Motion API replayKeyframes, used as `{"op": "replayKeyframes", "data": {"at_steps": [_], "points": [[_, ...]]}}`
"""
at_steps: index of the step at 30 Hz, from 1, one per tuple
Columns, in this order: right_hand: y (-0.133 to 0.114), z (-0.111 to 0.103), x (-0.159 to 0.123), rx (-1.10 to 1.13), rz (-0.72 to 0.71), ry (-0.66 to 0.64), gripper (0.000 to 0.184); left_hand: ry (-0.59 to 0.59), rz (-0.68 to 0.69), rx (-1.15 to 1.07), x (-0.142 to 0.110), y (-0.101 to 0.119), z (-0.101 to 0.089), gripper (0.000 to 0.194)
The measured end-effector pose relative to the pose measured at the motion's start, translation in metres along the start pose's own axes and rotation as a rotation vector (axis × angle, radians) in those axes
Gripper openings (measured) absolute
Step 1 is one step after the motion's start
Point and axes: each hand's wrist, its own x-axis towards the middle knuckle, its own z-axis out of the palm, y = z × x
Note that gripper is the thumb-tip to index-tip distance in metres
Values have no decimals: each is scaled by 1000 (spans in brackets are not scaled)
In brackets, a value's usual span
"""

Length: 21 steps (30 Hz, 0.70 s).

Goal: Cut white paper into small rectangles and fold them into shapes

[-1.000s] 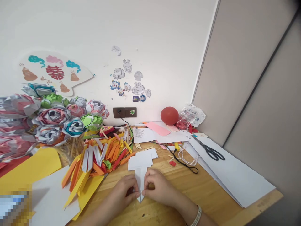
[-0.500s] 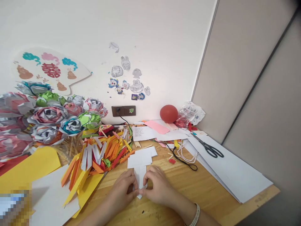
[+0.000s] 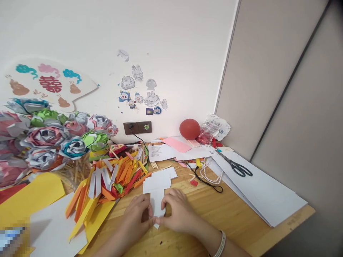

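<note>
A narrow strip of white paper (image 3: 157,204) lies between my hands near the table's front, its near end folded to a point. My left hand (image 3: 138,210) pinches its left side with thumb and fingers. From the other side, my right hand (image 3: 175,210), a beaded bracelet on its wrist, grips the right edge, and the two thumbs meet over the near end. Part of the fold is hidden under the thumbs. Just beyond the strip's far end is a small stack of white paper pieces (image 3: 158,179).
Folded orange, yellow and white paper strips (image 3: 118,178) pile up at left, before several paper flowers (image 3: 48,137). Black scissors (image 3: 237,167) rest on white sheets (image 3: 265,192) at right. A red balloon (image 3: 189,129), a pearl string (image 3: 211,175) and a black cord (image 3: 206,181) lie farther back.
The whole view has shifted slightly, so the surroundings appear a little farther left. My hands keep hold of the strip, with the thumbs still together at its near end.
</note>
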Motion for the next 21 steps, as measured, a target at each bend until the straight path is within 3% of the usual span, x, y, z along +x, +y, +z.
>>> {"op": "replayKeyframes", "data": {"at_steps": [6,9,10,13,18,21], "points": [[8,0,6,5,56,44,14,-7,-22,23,0,3,-2,13],[8,2,6,53,55,118,14,-6,-23,34,0,5,-2,12],[7,3,5,49,51,135,16,-3,-23,43,0,4,-2,12],[3,6,1,-30,27,122,45,28,-16,104,-2,1,-3,16],[-2,7,-1,-92,35,45,50,225,-90,313,-5,-17,-8,30],[-1,1,1,-52,8,-29,52,365,-7,357,-5,-30,-10,20]]}}
